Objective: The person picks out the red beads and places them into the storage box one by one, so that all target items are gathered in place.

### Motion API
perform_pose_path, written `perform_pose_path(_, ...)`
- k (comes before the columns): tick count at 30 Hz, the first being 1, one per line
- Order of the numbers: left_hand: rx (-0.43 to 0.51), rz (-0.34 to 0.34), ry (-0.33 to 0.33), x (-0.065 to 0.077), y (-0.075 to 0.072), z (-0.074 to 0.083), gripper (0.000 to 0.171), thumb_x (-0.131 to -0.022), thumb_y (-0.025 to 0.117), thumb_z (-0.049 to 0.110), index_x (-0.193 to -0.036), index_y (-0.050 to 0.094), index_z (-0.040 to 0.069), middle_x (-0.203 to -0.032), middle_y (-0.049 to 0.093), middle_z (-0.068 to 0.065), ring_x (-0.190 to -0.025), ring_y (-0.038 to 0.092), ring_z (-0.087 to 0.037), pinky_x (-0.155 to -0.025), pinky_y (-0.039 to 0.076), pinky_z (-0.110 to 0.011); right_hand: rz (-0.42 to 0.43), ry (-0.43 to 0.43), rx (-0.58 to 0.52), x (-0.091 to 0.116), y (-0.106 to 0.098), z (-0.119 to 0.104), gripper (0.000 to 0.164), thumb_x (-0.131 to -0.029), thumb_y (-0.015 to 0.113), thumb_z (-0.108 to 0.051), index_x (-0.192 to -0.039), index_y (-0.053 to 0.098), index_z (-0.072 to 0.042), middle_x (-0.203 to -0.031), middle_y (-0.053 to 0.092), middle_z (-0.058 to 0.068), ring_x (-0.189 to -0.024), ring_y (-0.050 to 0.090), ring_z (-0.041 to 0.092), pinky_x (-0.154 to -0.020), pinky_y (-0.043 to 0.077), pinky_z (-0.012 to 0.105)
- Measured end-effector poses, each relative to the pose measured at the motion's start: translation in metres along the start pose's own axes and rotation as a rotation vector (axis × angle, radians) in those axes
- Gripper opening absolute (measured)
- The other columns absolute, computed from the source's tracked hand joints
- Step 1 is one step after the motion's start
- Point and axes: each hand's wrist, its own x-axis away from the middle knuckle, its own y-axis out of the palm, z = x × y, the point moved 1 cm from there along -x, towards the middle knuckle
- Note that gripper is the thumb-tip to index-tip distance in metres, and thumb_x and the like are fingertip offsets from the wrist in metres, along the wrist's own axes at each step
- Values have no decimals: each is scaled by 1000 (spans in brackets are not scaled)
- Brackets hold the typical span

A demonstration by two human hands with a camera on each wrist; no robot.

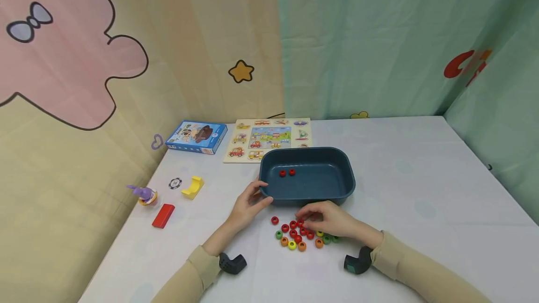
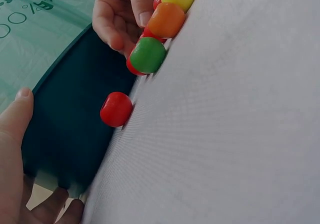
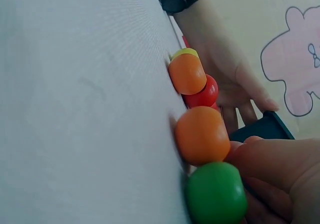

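A dark blue plastic basin (image 1: pixel 311 198) stands on the table with two red beads (image 1: pixel 287 172) inside. At its left corner, my left hand (image 1: pixel 250 204) grips the wall, thumb at the rim and fingers lower down in the left wrist view. Just in front of the basin, my right hand (image 1: pixel 330 219) reaches into a group of loose beads and pinches a red bead (image 1: pixel 301 223) between thumb and fingertips. Around it lie more red beads (image 1: pixel 293 234), orange beads (image 1: pixel 302 246), yellow beads (image 1: pixel 292 245) and green beads (image 1: pixel 326 239). One red bead (image 2: pixel 116 109) sits apart, nearer the left hand.
Behind the basin lie a wooden picture puzzle (image 1: pixel 269 139) and a blue box (image 1: pixel 197 137). To the left are a yellow curved block (image 1: pixel 193 187), a red block (image 1: pixel 163 216), a round chip (image 1: pixel 175 183) and a purple figurine (image 1: pixel 145 194). Curtains (image 1: pixel 362 41) border the table.
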Motion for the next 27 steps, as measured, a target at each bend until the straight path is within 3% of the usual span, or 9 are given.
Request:
perform_pose_path(8,4,-3,-1,0,-1,0,44,-84,63,18,-119,46,-2,-143,23,-16,-125,35,-27,-96,36,-45,42,16,62,-2,9,26,23,-79,68,-14,-102,65,-17,-97,64,-8,-85,58,9,-73,51,26)
perform_pose_path(15,-1,-6,1,0,0,-1,44,-84,62,19,-119,45,-1,-144,23,-16,-124,35,-26,-96,37,-43,66,-9,101,-1,9,29,21,-79,69,-21,-99,66,-21,-94,63,-13,-84,57,5,-72,51,22)
perform_pose_path(20,5,-3,-13,1,1,0,44,-84,63,19,-119,46,-2,-143,23,-17,-124,36,-27,-96,37,-44,86,-97,136,3,-4,8,23,-78,70,-23,-99,65,-17,-93,63,-12,-80,58,5,-67,51,21)
perform_pose_path(24,5,-2,-27,2,1,2,45,-84,63,21,-120,46,-1,-144,23,-16,-124,36,-27,-96,36,-44,87,-218,75,-2,-32,-19,24,-78,70,-19,-99,65,-11,-94,64,-5,-78,59,9,-65,52,25)
perform_pose_path(27,4,0,-22,2,0,3,43,-84,63,20,-119,46,1,-144,23,-14,-124,36,-26,-96,36,-44,121,-181,58,-12,-61,-41,23,-78,69,-13,-99,64,-6,-94,65,0,-79,59,10,-68,53,29)
